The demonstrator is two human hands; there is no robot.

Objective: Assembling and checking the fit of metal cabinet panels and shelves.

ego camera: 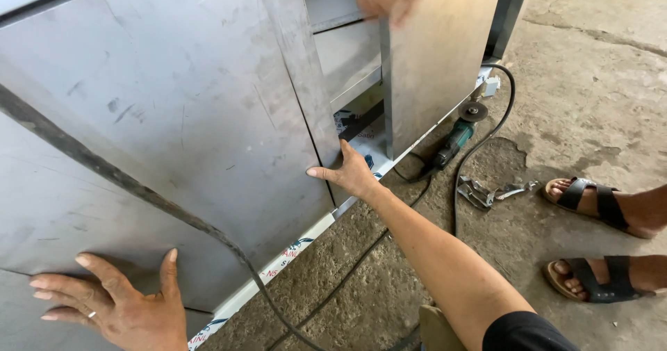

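Sheet-metal panel (180, 115), a large grey steel leaf, leans upright against the cabinet frame (347, 59), with the left hand (118, 306) spread open and flat on its near lower face and the right hand (351, 174) open, fingers pressing its right edge. Nothing grips it, so it could slide or tip, and the bare edge could cut the fingers. A black cable (139, 191) crosses the panel and could snag; the angle grinder (455, 139) lies on the floor (590, 80) near another person's sandalled feet (590, 236).

Soft even daylight, faint sheen on steel, motion-blurred top edge, slight wide-angle warp.
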